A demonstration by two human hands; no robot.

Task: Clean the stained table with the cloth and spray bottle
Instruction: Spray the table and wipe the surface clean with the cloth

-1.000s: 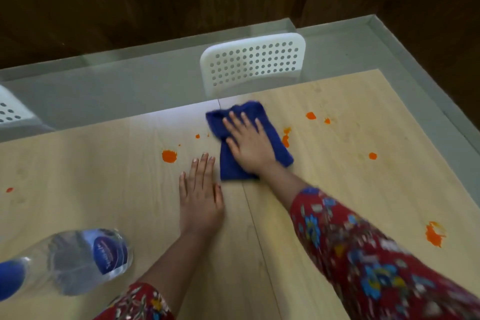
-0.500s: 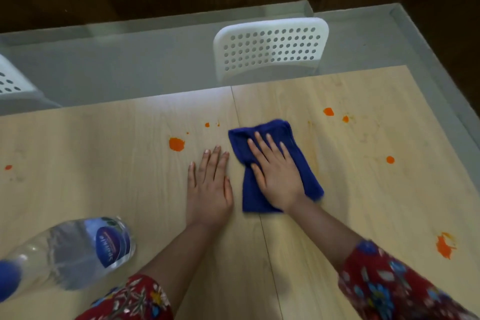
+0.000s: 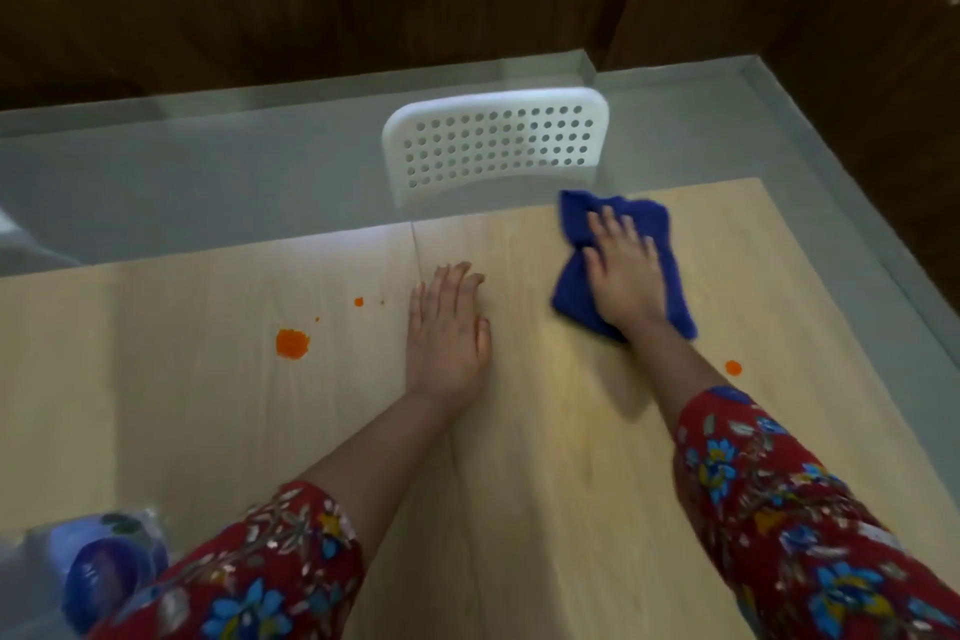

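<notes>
While the right hand (image 3: 626,276) lies flat on the dark blue cloth (image 3: 571,296), its fingers are spread and nearly straight, pressing the fabric onto the table (image 3: 519,457) rather than curling round it. The cloth is bunched and creased, and sits at the table's far edge, just in front of the white perforated chair (image 3: 493,146) and towards that chair's right-hand corner; its outline is slightly blurred. The left hand (image 3: 449,333) rests palm down on the bare wood, closer to the person than the chair and roughly below the chair's middle, with its fingers straight, held together and holding nothing. It is well apart from the cloth. A seam (image 3: 415,250) between two tabletop panels runs from beneath the chair's left part towards the person and passes under the edge of this hand. Three orange marks are visible on the wood: a large stain (image 3: 292,343) to the left of the chair and nearer the person, a small spot (image 3: 358,301) between that stain and the left hand, and a round spot (image 3: 733,367) to the right of the chair, beyond the right forearm. The bottle (image 3: 104,566) – clear plastic with a blue label – is far from the chair, at the table's near left, blurred and partly hidden by the left sleeve (image 3: 260,572); whether it stands or lies cannot be told. Both sleeves are red with a floral print – the right sleeve (image 3: 779,509) ends just below the elbow.
</notes>
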